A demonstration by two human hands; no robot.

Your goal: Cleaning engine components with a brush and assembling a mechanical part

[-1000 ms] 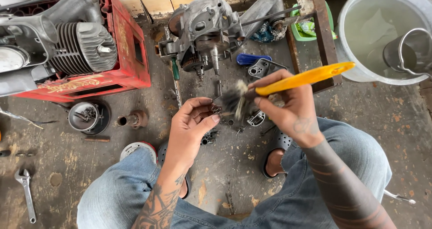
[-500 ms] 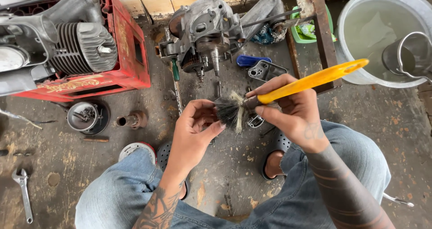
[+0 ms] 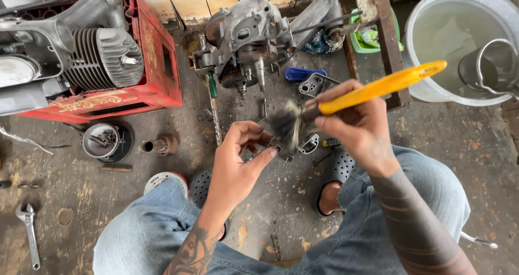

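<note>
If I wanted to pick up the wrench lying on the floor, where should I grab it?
Probably grab the wrench by its long straight handle, around the middle, coming down from above. It lies flat on the floor with its jaw end pointing up in the picture, and the space around the handle looks free, so fingers can close across the narrow shaft from both sides.

A small engine-repair workshop, set up on the ground, is being shown. A stained, oil-darkened concrete floor is being used as the bench. A grey metal engine crankcase with exposed shafts is being kept by the plank wall, and a finned grey engine cylinder is being stored in a red plastic crate. A steel open-ended spanner, a green-handled screwdriver and a round metal tray of small parts are being left about, beside a large white bucket of cloudy liquid.
</note>
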